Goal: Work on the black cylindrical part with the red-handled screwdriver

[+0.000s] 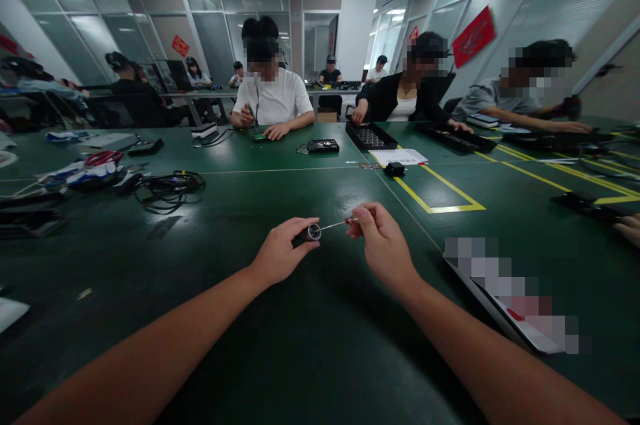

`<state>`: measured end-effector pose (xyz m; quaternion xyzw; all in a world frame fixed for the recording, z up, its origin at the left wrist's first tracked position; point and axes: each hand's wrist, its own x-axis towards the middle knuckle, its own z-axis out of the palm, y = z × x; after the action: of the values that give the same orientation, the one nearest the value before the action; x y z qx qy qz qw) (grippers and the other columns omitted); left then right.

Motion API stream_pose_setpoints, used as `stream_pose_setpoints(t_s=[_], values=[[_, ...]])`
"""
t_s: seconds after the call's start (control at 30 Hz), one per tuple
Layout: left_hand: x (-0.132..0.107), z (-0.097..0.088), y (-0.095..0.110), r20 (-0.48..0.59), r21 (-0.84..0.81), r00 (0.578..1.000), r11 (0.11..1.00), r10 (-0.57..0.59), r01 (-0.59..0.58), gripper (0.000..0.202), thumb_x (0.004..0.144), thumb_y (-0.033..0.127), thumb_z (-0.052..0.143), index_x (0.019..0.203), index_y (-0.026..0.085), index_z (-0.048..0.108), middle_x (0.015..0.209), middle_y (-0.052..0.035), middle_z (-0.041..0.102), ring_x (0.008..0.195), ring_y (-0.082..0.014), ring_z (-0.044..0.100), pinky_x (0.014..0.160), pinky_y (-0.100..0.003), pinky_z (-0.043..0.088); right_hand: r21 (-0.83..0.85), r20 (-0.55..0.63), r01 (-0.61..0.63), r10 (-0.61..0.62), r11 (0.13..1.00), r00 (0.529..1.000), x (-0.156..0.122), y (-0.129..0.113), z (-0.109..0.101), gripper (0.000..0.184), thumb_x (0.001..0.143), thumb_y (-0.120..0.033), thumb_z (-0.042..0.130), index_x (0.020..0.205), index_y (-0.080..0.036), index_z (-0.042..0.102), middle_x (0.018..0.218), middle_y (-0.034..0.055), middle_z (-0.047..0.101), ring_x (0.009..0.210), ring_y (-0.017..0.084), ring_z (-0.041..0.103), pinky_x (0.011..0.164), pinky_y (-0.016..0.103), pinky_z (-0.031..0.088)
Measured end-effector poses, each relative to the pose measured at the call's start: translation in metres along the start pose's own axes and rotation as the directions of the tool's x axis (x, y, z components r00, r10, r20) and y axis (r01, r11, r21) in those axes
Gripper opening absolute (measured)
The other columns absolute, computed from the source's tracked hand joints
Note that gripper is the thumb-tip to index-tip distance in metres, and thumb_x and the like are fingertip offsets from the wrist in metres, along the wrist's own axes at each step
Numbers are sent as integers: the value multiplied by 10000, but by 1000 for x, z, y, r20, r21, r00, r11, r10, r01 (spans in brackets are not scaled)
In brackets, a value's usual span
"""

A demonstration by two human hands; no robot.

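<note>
Between the thumb and fingers of my left hand (281, 250) is a small dark cylinder (313, 232) with a silvery ring at its open end, which faces right. My right hand (384, 238) is closed around the reddish handle of a screwdriver (334, 225). Its thin metal shaft points left, and the tip reaches the cylinder's open end; how deep it goes in I cannot tell. Both hands are held above the green table (300, 338). My fingers hide part of the cylinder and most of the handle.
Tangled black cables (173, 190) lie on the left. A booklet-like item (510, 305), partly blurred, lies on the right. Ahead are a small black block (395, 169), a black boxy device (323, 145) and black trays (371, 137). Several people work across the table.
</note>
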<state>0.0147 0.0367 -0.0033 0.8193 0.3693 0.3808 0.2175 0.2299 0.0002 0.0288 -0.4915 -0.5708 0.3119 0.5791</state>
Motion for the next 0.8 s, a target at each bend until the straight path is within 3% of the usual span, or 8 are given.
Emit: stream_pose_setpoints(t_s=[0.2,0.43,0.67,0.8], values=[[-1,4,-4,-3,-48,1000,999,1,-1,423,880,197,741,1297,235,676,1287,-62,709,1217,-230,649,1115,-432,473,-40,53,34,-32,999,998,-7,-13,-1,378,999,-539,481,867,-227,649,657,-8,599,572,153,552,550,296,438],[-1,3,-4,-15,-24,999,999,-44,43,438,887,200,731,1317,253,663,1285,-54,708,1206,-228,651,1098,-431,487,-31,23,39,-38,999,999,-8,-6,1,250,977,-439,532,1072,-228,627,885,36,704,775,195,640,692,333,497],[-2,3,-5,23,-48,999,998,-33,35,418,875,195,744,1282,270,685,1258,-39,720,1177,-221,667,1078,-417,503,-167,31,42,-38,985,999,-8,-12,-1,416,1001,-551,475,836,-221,666,599,-21,529,567,165,516,551,310,386],[-2,3,-5,10,-48,999,998,-46,46,411,871,197,749,1271,267,691,1258,-39,723,1187,-225,664,1088,-423,495,-129,19,72,-70,989,997,-7,-6,0,292,999,-464,506,1045,-218,655,775,13,654,667,184,590,615,323,448]])
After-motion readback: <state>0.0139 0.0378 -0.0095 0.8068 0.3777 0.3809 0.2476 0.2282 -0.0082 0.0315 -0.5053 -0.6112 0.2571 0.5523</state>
